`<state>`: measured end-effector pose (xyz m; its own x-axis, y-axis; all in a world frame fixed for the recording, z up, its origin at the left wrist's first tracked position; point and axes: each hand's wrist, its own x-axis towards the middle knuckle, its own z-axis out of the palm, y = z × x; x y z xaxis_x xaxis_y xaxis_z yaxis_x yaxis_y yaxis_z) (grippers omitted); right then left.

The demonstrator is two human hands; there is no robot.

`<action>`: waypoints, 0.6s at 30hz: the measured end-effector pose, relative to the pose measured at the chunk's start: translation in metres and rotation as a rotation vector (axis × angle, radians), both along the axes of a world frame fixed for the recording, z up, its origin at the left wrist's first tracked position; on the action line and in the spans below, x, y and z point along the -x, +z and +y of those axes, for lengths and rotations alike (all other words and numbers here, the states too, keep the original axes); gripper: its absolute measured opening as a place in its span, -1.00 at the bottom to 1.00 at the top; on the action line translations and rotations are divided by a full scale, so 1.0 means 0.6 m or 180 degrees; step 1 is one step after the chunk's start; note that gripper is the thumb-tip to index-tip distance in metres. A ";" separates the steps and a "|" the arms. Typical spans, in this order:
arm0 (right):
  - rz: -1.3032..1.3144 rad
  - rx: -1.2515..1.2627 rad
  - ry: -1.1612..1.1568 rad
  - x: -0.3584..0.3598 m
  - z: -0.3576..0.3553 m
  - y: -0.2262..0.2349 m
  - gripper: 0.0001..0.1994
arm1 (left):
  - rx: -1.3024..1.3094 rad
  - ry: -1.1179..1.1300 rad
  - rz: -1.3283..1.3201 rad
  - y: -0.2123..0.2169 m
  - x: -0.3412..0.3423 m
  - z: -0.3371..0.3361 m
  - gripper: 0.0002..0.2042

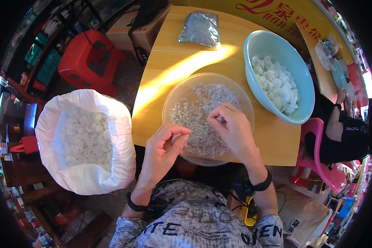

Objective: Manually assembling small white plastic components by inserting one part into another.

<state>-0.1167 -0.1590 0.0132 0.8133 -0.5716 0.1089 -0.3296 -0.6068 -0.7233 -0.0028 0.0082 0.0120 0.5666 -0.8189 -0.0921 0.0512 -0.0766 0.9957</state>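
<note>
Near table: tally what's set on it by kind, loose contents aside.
Blue basin: 1
Clear tub: 1
Plastic bag: 1
Total: 3

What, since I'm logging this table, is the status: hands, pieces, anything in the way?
Left hand pinching a small whitish piece. Right hand over bowl, its hold unclear. Clear pieces loose in bowl. Nothing visibly blocking either hand.
</note>
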 end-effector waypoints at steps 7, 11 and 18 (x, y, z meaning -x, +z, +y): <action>-0.0375 -0.2807 -0.0036 0.025 -0.006 0.018 -0.91 | 0.0248 -0.0142 0.0422 -0.005 0.011 -0.030 -0.90; -0.0502 -0.3383 -0.0053 0.032 -0.002 0.039 -0.86 | 0.0107 -0.0302 0.0655 -0.010 0.010 -0.039 -0.89; -0.0651 -0.3771 0.0177 0.040 0.006 0.046 -0.82 | 0.0239 -0.0422 0.0842 -0.004 0.018 -0.039 -0.86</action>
<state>-0.1407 -0.1554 0.0409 0.8689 -0.3686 -0.3305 -0.1383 0.4603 -0.8769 -0.0136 -0.0151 0.0093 0.4188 -0.8941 -0.1586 0.3039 -0.0266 0.9523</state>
